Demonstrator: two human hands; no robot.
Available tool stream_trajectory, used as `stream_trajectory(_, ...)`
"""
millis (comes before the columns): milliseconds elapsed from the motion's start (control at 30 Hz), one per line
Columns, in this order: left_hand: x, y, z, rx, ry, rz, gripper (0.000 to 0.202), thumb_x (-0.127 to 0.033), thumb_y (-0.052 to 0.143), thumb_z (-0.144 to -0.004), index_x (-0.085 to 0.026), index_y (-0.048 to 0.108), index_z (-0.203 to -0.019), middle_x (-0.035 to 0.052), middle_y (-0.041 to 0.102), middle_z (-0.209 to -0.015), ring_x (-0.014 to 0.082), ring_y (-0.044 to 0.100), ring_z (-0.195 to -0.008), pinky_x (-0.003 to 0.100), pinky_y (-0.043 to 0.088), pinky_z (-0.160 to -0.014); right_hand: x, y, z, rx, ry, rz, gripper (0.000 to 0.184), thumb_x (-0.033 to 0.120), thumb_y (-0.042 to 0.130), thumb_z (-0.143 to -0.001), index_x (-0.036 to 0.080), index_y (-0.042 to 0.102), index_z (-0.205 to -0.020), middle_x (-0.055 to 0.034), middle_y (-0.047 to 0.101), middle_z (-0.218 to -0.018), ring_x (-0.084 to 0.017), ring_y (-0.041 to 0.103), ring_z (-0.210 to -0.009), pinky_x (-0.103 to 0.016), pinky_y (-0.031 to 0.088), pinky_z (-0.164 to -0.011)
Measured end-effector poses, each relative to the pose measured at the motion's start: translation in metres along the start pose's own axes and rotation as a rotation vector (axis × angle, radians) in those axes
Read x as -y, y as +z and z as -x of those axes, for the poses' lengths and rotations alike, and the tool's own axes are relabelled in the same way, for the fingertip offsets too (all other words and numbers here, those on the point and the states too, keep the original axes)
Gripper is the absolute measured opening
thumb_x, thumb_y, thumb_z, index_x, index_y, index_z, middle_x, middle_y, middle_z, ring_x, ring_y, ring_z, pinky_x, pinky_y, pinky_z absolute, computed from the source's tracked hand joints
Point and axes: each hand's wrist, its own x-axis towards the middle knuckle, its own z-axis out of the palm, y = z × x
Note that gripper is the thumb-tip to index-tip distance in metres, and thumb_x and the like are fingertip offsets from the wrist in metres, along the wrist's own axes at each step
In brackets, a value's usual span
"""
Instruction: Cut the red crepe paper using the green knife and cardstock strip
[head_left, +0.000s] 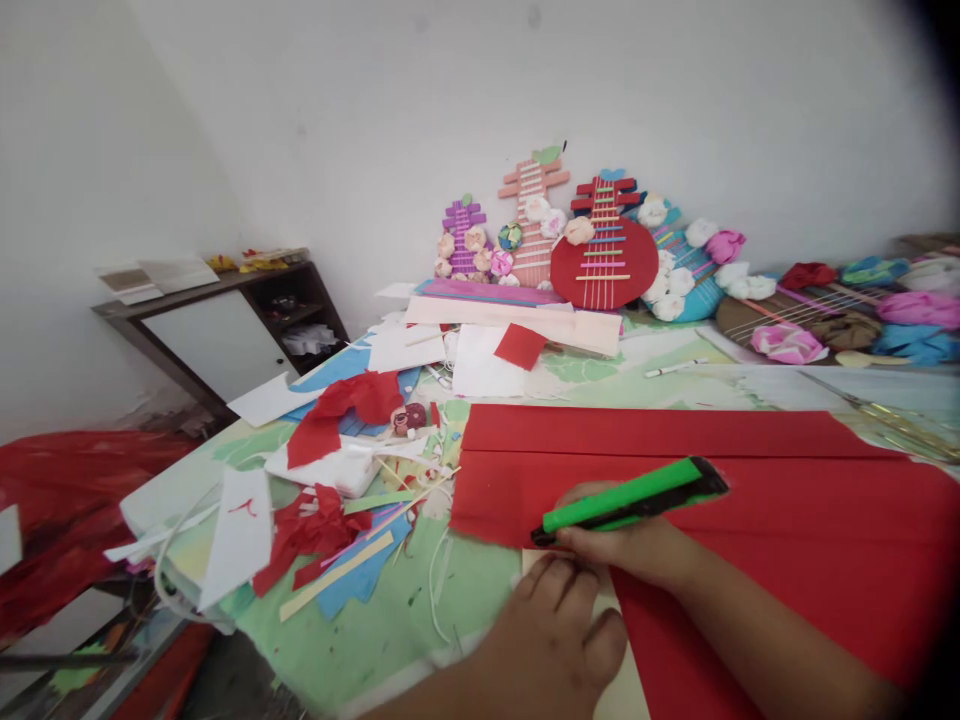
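Note:
My right hand (626, 552) is closed around a green and black utility knife (630, 498). The knife's black tip points down and left at the edge of a large sheet of red paper (720, 510), which shows straight crease lines. Just below, my left hand (559, 630) presses down on a cream card strip (626, 665) with fingers lightly bent and thumb apart. This strip lies along the red sheet's left edge, partly hidden under my hand. The blade itself is too small to make out.
Paper scraps, including crumpled red paper (319, 530) and a yellow strip (337, 575), litter the left of the green-patterned tablecloth (405, 635). Golden-handled scissors (900, 425) lie at the right. Paper lutes, one red (607, 262), lean against the wall. A cabinet (217, 325) stands behind left.

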Motion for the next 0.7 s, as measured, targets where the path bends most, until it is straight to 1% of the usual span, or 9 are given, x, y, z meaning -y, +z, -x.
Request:
stream_trajectory(67, 0.0, -0.001, 0.001, 0.023, 0.009, 0.01, 0.025, -0.022, 0.042, -0.078, -0.015, 0.048, -0.101, 0.0138, 0.049, -0.109, 0.0276, 0.046, -0.097, 0.043, 0.03, -0.091, 0.0, 0.001, 0.002, -0.026, -0.053, 0.063, 0.017, 0.034, 0.057, -0.074, 0.018, 0.062, -0.072, -0.0022, 0.062, -0.072, -0.016, 0.058, -0.07, -0.027, 0.048, -0.063)
stream_trajectory(133, 0.0, -0.001, 0.001, 0.048, 0.02, 0.0, 0.027, -0.022, 0.042, -0.078, -0.014, 0.047, -0.104, 0.0126, 0.05, -0.107, 0.0267, 0.048, -0.092, 0.043, 0.03, -0.091, 0.0, 0.002, 0.003, -0.007, -0.123, 0.113, 0.016, 0.032, 0.057, -0.075, 0.018, 0.063, -0.072, -0.0025, 0.062, -0.074, -0.016, 0.058, -0.072, -0.026, 0.048, -0.065)
stream_trajectory(200, 0.0, -0.001, 0.002, 0.064, 0.024, -0.027, 0.029, -0.022, 0.043, -0.078, -0.015, 0.047, -0.106, 0.0118, 0.051, -0.106, 0.0263, 0.049, -0.089, 0.045, 0.03, -0.09, -0.001, 0.002, 0.003, 0.026, -0.153, 0.136, 0.016, 0.032, 0.057, -0.074, 0.018, 0.064, -0.074, -0.0026, 0.063, -0.076, -0.017, 0.058, -0.075, -0.027, 0.049, -0.068)
stream_trajectory(267, 0.0, -0.001, 0.002, 0.079, 0.015, -0.049, 0.029, -0.021, 0.044, -0.078, -0.015, 0.046, -0.106, 0.0122, 0.052, -0.105, 0.0273, 0.049, -0.09, 0.046, 0.029, -0.09, -0.002, 0.001, 0.003, 0.042, -0.149, 0.145, 0.017, 0.034, 0.056, -0.074, 0.019, 0.065, -0.075, -0.0028, 0.064, -0.077, -0.018, 0.058, -0.078, -0.028, 0.049, -0.07)
stream_trajectory(367, -0.001, -0.002, 0.001, 0.094, 0.018, -0.042, 0.029, -0.023, 0.046, -0.076, -0.016, 0.046, -0.104, 0.0134, 0.052, -0.105, 0.0291, 0.047, -0.095, 0.046, 0.028, -0.091, -0.004, 0.001, 0.002, 0.033, -0.14, 0.149, 0.017, 0.034, 0.057, -0.074, 0.019, 0.065, -0.075, -0.0035, 0.064, -0.077, -0.019, 0.058, -0.079, -0.029, 0.049, -0.071)
stream_trajectory(467, -0.001, -0.005, 0.0, 0.074, 0.015, -0.035, 0.029, -0.026, 0.047, -0.075, -0.016, 0.046, -0.102, 0.0136, 0.052, -0.103, 0.0295, 0.045, -0.097, 0.045, 0.027, -0.092, -0.005, 0.0, 0.001, 0.021, -0.143, 0.129, 0.017, 0.034, 0.057, -0.074, 0.018, 0.065, -0.072, -0.0043, 0.063, -0.075, -0.02, 0.058, -0.077, -0.03, 0.049, -0.07)
stream_trajectory(567, -0.001, -0.008, -0.002, 0.071, 0.005, -0.037, 0.028, -0.027, 0.048, -0.074, -0.017, 0.047, -0.1, 0.012, 0.053, -0.098, 0.0289, 0.045, -0.096, 0.044, 0.028, -0.091, -0.004, 0.001, 0.0, 0.02, -0.123, 0.104, 0.017, 0.034, 0.057, -0.074, 0.018, 0.064, -0.072, -0.0037, 0.063, -0.074, -0.019, 0.059, -0.076, -0.03, 0.05, -0.069)
stream_trajectory(633, 0.0, -0.009, -0.003, 0.081, 0.004, -0.017, 0.03, -0.035, 0.047, -0.075, -0.017, 0.048, -0.1, 0.0119, 0.053, -0.098, 0.0285, 0.045, -0.096, 0.043, 0.029, -0.09, -0.002, 0.001, 0.001, 0.026, -0.105, 0.086, 0.016, 0.033, 0.056, -0.075, 0.019, 0.063, -0.072, -0.0031, 0.062, -0.074, -0.019, 0.058, -0.075, -0.029, 0.049, -0.067)
stream_trajectory(700, 0.0, -0.011, -0.004, 0.086, 0.006, 0.02, 0.042, -0.049, 0.041, -0.077, -0.016, 0.049, -0.1, 0.013, 0.052, -0.1, 0.0284, 0.044, -0.095, 0.044, 0.029, -0.09, -0.002, 0.001, 0.001, 0.038, -0.09, 0.074, 0.016, 0.033, 0.056, -0.075, 0.02, 0.063, -0.072, -0.0029, 0.062, -0.074, -0.019, 0.058, -0.074, -0.029, 0.049, -0.066)
